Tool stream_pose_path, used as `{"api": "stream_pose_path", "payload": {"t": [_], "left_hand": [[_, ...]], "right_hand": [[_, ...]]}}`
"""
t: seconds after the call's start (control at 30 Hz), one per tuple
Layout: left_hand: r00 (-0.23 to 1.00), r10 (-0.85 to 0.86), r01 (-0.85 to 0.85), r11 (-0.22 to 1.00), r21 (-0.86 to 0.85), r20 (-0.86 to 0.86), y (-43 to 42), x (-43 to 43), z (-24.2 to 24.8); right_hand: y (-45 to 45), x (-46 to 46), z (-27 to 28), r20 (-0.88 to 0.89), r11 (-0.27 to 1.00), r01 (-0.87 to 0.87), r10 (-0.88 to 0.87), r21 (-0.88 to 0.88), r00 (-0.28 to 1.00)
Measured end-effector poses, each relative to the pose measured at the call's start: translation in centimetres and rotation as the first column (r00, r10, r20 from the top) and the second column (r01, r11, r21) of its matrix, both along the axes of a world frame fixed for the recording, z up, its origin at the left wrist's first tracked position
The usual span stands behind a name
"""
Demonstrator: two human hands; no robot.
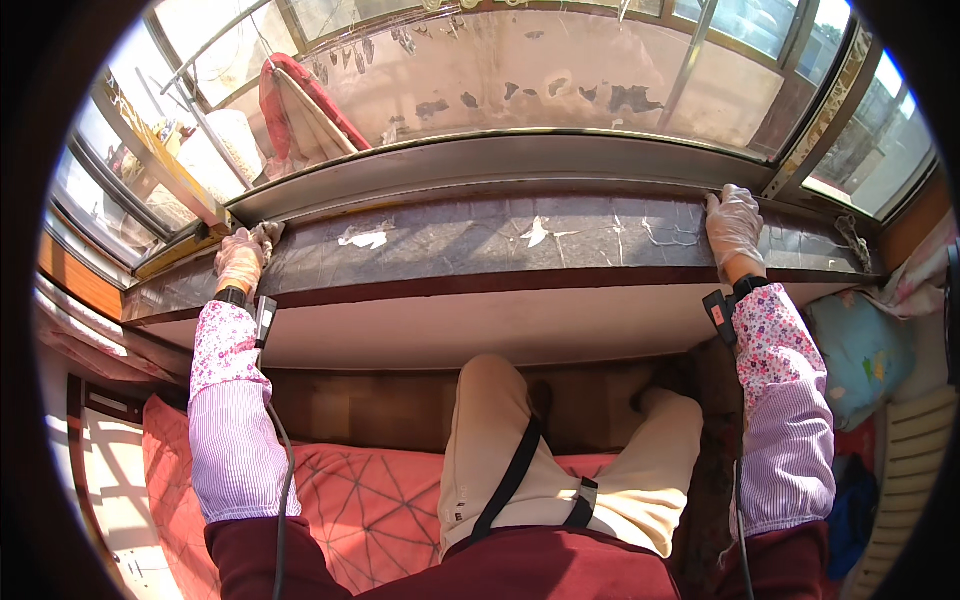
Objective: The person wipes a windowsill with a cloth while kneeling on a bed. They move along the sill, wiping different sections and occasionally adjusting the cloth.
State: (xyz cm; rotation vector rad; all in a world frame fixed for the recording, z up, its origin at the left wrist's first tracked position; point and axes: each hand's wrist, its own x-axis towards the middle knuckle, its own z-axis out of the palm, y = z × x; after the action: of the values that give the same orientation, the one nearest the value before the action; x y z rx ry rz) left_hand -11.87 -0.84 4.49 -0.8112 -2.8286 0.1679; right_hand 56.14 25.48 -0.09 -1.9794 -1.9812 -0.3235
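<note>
My left hand (pixel 240 259), in a clear plastic glove, grips a crumpled greyish cloth (pixel 268 234) at the left end of the dark windowsill (pixel 465 232). The cloth lies close to the corner of the window frame (pixel 217 217). Towards the sill's right end, my right hand (pixel 735 225), gloved the same way, is at the back edge beside the metal window track (pixel 510 161). Its fingers are bent, and their undersides are hidden. The sill's covering is creased, with white torn patches (pixel 535 232) and pale cracks.
A twisted rag (pixel 853 241) lies at the sill's right end. Beyond the glass hang a red cloth (pixel 300 97) and several clips (pixel 367 51). A red patterned cover (pixel 367 495) is beside my legs, and a light-blue cushion (pixel 859 356) is at right. Cables run along both arms.
</note>
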Motion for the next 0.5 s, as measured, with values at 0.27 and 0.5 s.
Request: {"api": "stream_pose_path", "payload": {"t": [0.27,0.5], "left_hand": [[0.955,-0.224,0.157,0.937,0.313,0.193,-0.2,-4.3,-0.8],[1.0,0.018,-0.019,0.999,0.044,0.019,0.6,-1.3,-0.1]], "right_hand": [[0.5,0.0,-0.4,0.072,1.0,0.019,-0.021,0.021,0.997],[0.2,-0.4,0.1,0.083,0.999,0.037,-0.039,0.024,0.996]]}}
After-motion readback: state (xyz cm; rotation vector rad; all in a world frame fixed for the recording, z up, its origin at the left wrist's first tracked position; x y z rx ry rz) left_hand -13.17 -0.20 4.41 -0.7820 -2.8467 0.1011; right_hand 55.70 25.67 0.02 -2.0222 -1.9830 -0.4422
